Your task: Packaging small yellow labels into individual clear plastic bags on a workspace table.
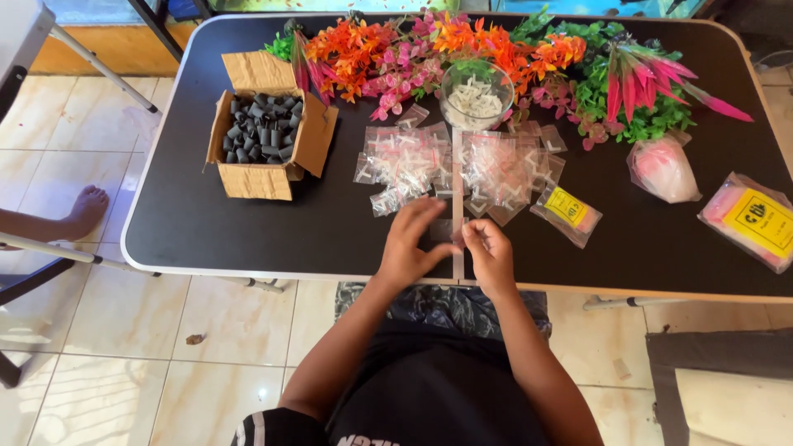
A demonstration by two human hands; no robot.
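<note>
Pinching 1 small clear bag [446, 230] between left hand [410, 246] and right hand [489, 252], near table edge [248, 272], bare tabletop leftward.

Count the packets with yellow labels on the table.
2. One small packet lies just right of the person's right hand, beside the pile of clear bags. The larger packet lies at the table's right edge. Others may be hidden.

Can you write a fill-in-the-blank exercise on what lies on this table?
1. The open cardboard box holds dark ____ pieces.
2. The clear bowl holds small ____ pieces.
3. Both hands, left and right, meet over a small clear ____.
4. Artificial ____ line the table's far edge.

Missing words: grey; white; bag; flowers
</note>
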